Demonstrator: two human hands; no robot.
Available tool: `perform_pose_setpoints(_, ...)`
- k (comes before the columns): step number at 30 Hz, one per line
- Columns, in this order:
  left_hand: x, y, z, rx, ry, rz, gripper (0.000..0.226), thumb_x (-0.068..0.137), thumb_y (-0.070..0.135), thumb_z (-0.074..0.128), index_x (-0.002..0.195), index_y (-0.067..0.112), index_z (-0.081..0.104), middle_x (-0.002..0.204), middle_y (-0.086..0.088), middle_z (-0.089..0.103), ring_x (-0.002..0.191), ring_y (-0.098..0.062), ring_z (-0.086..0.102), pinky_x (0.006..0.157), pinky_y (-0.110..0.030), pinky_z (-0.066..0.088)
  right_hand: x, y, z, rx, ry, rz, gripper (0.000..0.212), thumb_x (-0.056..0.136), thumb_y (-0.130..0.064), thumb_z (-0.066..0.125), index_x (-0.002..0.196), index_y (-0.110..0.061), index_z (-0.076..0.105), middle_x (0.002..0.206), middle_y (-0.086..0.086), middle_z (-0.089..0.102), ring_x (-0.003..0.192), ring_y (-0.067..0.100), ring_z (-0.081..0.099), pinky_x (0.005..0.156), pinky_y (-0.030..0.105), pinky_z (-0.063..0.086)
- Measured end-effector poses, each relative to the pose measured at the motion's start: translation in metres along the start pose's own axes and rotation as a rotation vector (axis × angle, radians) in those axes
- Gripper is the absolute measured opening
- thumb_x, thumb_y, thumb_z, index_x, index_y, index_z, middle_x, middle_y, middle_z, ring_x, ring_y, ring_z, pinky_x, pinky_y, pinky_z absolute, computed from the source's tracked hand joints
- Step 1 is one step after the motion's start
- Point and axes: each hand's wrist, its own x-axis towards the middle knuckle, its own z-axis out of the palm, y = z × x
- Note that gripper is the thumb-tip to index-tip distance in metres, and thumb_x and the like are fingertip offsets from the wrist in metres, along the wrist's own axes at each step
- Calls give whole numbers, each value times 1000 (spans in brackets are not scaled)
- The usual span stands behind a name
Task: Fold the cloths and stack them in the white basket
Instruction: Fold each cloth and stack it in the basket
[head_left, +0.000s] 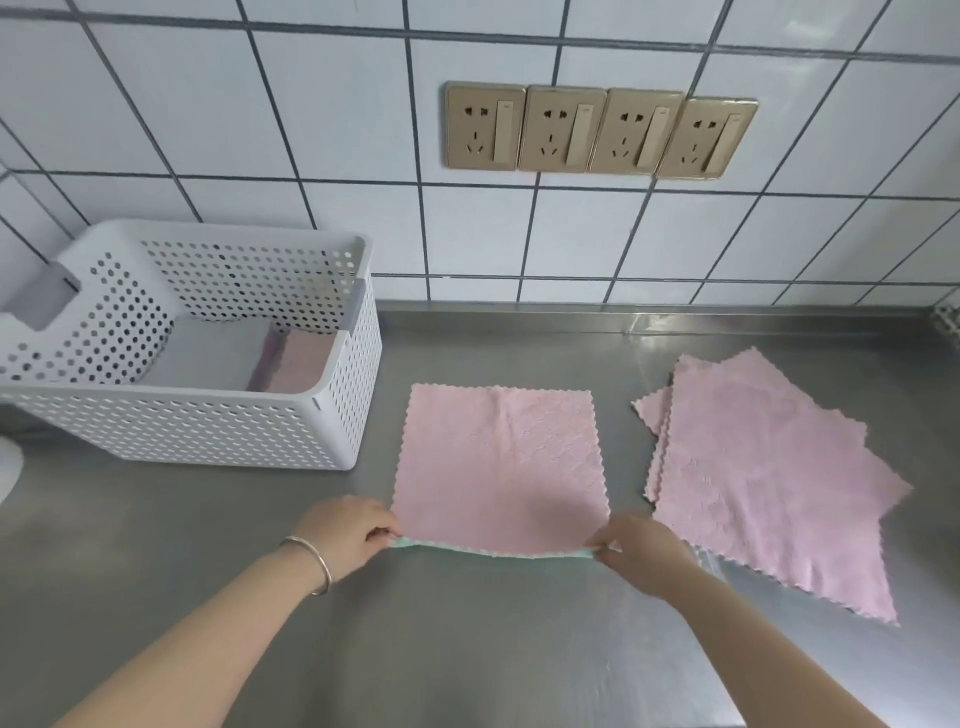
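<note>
The left hand (347, 530) pinched the near left corner of a pink cloth (498, 467), fingers curled round the edge; a bangle (311, 564) sat on that wrist. The right hand (641, 553) pinched the near right corner the same way. Between them the near edge was raised just off the worktop (467, 649), showing a pale green underside, while the rest of the cloth lay flat near the middle of the worktop. The white basket (208, 415) stood toward the back left of the worktop, just beside the cloth, with something pinkish, blurred, lying on its floor. A loose pile of pink cloths (769, 483) lay toward the right edge, close to the right hand and partly behind it. Four sockets (597, 130) sat on the tiled wall behind.
</note>
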Motion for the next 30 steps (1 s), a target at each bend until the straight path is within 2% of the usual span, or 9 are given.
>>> perform_pose_setpoints(4,-7,-1,15,34,-115,-5,23,93,34,48,109,35,65,106,12,63,100,-8,57,55,-4,20,-2,4,10,-76,-23,-36,27,94,-35,49,117,-39,62,124,-13,56,117,9,50,95,23,39)
perform_pose_setpoints(10,-8,3,23,20,-385,-91,32,75,58,51,96,38,66,91,19,61,86,-2,58,64,-16,39,-2,2,14,-145,-259,-72,30,90,-43,53,119,-38,60,119,-14,57,110,8,54,97,25,42)
perform_pose_setpoints(12,4,2,20,-158,-300,-228,33,76,53,46,94,33,66,94,15,65,86,-7,61,71,-22,46,5,0,10,-1,-269,7,34,86,-48,57,116,-33,61,113,-15,62,94,4,60,89,23,48)
perform_pose_setpoints(15,49,1,12,-525,-23,-503,20,90,31,50,104,22,61,86,4,67,77,-14,61,68,-23,43,37,-1,-3,209,-89,209,21,90,-37,53,104,-28,67,101,-4,68,70,10,61,65,24,50)
perform_pose_setpoints(19,120,-3,8,-960,260,-873,27,92,20,50,108,1,58,63,-3,63,55,-19,57,50,-21,40,89,6,-15,413,120,477,27,88,-22,52,111,-20,66,105,8,68,93,28,63,76,31,50)
perform_pose_setpoints(22,148,-4,6,-946,330,-947,27,92,16,46,105,-3,59,82,-15,66,55,-20,55,30,-15,34,115,6,-17,465,174,600,29,85,-19,53,110,-15,67,104,12,68,97,30,61,80,30,49)
perform_pose_setpoints(23,154,-5,6,-919,338,-950,24,93,17,45,105,2,59,81,-13,66,60,-22,58,34,-15,37,120,4,-18,475,186,624,26,85,-18,52,105,-14,69,97,12,67,92,29,60,77,29,47)
perform_pose_setpoints(27,164,-15,14,-762,286,-927,30,93,18,42,89,7,70,62,-4,66,77,-24,69,79,-30,53,134,0,-19,478,186,657,21,85,-23,53,80,-13,70,78,9,62,78,28,58,66,26,42)
perform_pose_setpoints(30,160,-19,20,-693,311,-912,29,94,18,43,93,8,70,73,-10,71,76,-26,69,78,-32,54,136,-1,-14,444,197,657,25,87,-30,53,84,-14,72,76,8,60,75,27,56,64,26,41)
